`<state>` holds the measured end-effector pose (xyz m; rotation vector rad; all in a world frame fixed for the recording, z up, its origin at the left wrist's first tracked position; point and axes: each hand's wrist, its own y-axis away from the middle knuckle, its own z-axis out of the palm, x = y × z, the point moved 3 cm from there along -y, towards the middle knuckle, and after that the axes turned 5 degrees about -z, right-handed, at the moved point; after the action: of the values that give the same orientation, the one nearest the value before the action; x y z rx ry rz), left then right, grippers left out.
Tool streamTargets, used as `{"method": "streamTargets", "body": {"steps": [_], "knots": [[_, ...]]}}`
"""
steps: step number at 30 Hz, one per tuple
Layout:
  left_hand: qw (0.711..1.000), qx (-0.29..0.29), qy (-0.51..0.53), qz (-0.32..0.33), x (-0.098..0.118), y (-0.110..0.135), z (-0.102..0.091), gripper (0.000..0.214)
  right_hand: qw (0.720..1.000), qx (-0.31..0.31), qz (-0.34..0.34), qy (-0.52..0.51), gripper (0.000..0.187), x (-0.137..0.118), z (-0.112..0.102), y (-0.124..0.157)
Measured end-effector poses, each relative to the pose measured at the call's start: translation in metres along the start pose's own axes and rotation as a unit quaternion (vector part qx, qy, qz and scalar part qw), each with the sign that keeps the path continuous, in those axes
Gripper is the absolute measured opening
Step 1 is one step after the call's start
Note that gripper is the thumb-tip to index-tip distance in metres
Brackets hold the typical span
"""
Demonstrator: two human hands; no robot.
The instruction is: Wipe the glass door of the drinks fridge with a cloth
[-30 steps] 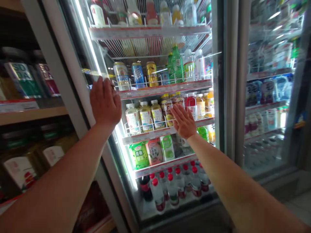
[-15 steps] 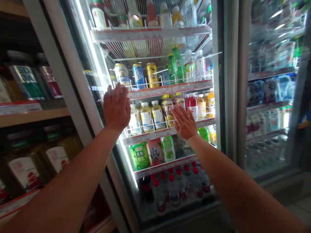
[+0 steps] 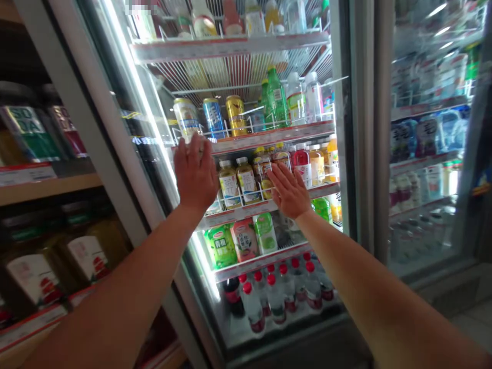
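Facing the cooler [image 3: 346, 154], we saw its door frame [image 3: 107, 154] at its left and juice bottles [image 3: 238, 182] on its middle shelf [image 3: 246, 210]. Our left hand [image 3: 196, 174] had slid rightward from the cooler's left edge, closing on our right hand [image 3: 289, 192], so the sideways sweep seemed under way. Both arms were outstretched, with the hands apart, palms flat, fingers spread, gripping nothing.

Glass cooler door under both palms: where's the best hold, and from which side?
Probably the grey frame bar along the door's left edge, wrapped from the left. The glass door is a flat pane with no handle in view, so the left hand and right hand only press on it open-palmed; the bar looks like the one edge fingers could close round.
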<state>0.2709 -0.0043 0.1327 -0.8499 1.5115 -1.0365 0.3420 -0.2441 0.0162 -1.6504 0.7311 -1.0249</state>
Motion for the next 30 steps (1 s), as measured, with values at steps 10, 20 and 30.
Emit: {"method": "streamTargets", "body": {"steps": [10,20,30], "knots": [[0.995,-0.037,0.001,0.09,0.025,0.022,0.012,0.059,0.999,-0.011,-0.027,-0.012,0.051,0.014,-0.011,-0.017],[0.996,-0.016,0.0,0.092,0.024,0.022,0.009,0.061,0.995,0.027,0.093,-0.014,0.058,0.08,-0.016,-0.032],[0.982,-0.133,0.037,0.128,0.112,0.066,0.033,0.071,0.994,0.026,0.104,-0.014,0.059,0.079,-0.013,-0.027]]}}
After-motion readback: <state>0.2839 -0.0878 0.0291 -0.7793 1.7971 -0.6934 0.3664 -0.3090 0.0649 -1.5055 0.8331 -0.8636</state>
